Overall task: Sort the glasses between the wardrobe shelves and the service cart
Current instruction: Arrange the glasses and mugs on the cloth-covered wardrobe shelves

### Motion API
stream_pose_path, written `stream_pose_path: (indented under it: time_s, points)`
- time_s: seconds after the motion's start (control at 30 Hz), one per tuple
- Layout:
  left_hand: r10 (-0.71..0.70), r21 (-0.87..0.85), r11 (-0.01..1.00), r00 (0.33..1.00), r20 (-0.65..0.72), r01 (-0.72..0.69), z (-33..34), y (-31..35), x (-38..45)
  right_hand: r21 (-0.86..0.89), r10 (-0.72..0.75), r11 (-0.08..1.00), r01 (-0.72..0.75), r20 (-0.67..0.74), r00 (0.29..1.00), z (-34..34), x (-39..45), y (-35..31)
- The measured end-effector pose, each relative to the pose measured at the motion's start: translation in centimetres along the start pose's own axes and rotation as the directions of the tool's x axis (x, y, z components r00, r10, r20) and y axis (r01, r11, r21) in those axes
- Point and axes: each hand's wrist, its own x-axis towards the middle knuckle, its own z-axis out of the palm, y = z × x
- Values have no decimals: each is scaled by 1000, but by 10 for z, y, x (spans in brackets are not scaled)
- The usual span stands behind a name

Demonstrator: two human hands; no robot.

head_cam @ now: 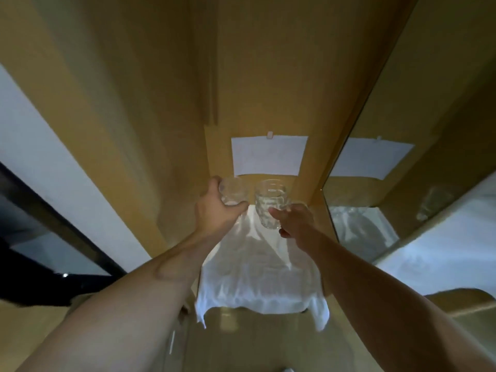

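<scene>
Clear glasses are gripped, left hand [214, 208] around one [233, 191], right hand [294, 220] around another [269, 204]; paper sheet [268, 155] unreadable.

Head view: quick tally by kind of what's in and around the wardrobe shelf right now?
Glasses: 2, one gripped by the left hand, one dimpled held by the right hand
White cloths: 1, on the shelf
Paper sheets: 1, on the back wall
Mirrors: 1, reflecting all of this
Total: 5
</scene>
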Motion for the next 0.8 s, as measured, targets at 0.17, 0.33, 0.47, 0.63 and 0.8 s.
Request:
stream_pose_path:
  time_s: [0.17, 0.33, 0.47, 0.63, 0.8]
  points:
    - [24, -70, 997, 997, -68, -29, -19, 49, -19, 75, -24, 997, 26, -24, 999, -35, -39, -16]
    - [86, -157, 982, 991, -106, -102, -39, 96, -69, 60, -103, 992, 107, -76, 992, -75, -94, -22]
    - [142, -127, 978, 977, -158, -163, -48, 136, -127, 177, -142, 974, 143, -22, 990, -119, -144, -11]
    - [194, -127, 968, 966, -169, -217, -41, 184, -202, 272, -181, 947, 173, 5, 983, -180, -206, 25]
    - [249, -150, 952, 961, -119, -266, -13, 229, -262, 291, -205, 934, 207, -38, 978, -249, -252, 64]
